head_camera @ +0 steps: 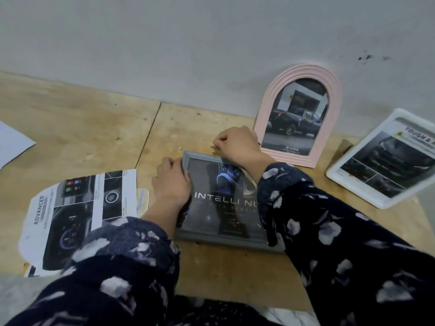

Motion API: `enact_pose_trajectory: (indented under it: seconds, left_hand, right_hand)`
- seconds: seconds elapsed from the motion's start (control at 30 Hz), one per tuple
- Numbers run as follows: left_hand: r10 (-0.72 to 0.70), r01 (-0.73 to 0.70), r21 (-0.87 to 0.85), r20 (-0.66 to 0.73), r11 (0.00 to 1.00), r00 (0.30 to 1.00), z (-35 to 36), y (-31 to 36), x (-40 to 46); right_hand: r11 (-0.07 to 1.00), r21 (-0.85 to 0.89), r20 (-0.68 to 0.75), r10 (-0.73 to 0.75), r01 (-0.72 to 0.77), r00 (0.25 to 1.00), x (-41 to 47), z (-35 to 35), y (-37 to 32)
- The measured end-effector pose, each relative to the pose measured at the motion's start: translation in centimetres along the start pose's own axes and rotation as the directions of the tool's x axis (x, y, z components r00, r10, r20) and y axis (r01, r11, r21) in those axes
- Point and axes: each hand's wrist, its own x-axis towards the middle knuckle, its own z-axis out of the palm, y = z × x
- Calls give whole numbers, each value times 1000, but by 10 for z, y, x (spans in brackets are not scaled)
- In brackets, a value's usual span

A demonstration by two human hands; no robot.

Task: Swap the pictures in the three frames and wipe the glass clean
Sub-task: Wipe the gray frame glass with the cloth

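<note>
the grey frame (221, 234) lies flat on the plywood floor (77, 128) right in front of me, glass side up, with a dark print reading "intelli" showing through it. my left hand (170, 182) sits on its left edge near the top corner, fingers curled over the rim so they grip the frame. my right hand (236, 147) is at the top edge, fingers bent in tight and thumb meeting fingertip in a narrow pinch on something small; i cannot tell what it is. both sleeves are dark with a pale floral pattern.

the pink arched frame (266, 118) stands upright against the grey wall (188, 43), just beyond my right hand, holding a picture of a dark pickup truck. the white frame (334, 170) leans tilted to the far right, carrying a sheet headed "tough".

to the left of the grey frame a loose printed sheet (77, 215) headed "advanced" lies flat on the floor, one end cut to an arch shape. a plain white paper (11, 144) pokes in at the left border.
</note>
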Motion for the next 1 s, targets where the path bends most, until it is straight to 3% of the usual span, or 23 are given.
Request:
enact_pose_trajectory:
  seconds: [0.27, 0.57, 0.8, 1.0]
  left_hand:
    - [-28, 30, 18, -102, 999, 994, 13, -4, -18]
    - [-2, 0, -19, -141, 1000, 990, 15, -12, -21]
    - [-44, 37, -52, -150, 998, 988, 17, -8, -20]
    - [-29, 26, -25, -151, 999, 988, 18, -9, -21]
  right_hand:
    - [936, -133, 66, -321, 327, 945, 7, 51, -33]
    - [939, -119, 25, -323, 323, 946, -1, 60, -32]
    - [974, -70, 50, -212, 215, 976, -10, 53, 11]
    - [986, -16, -121, -168, 168, 978, -26, 58, 56]
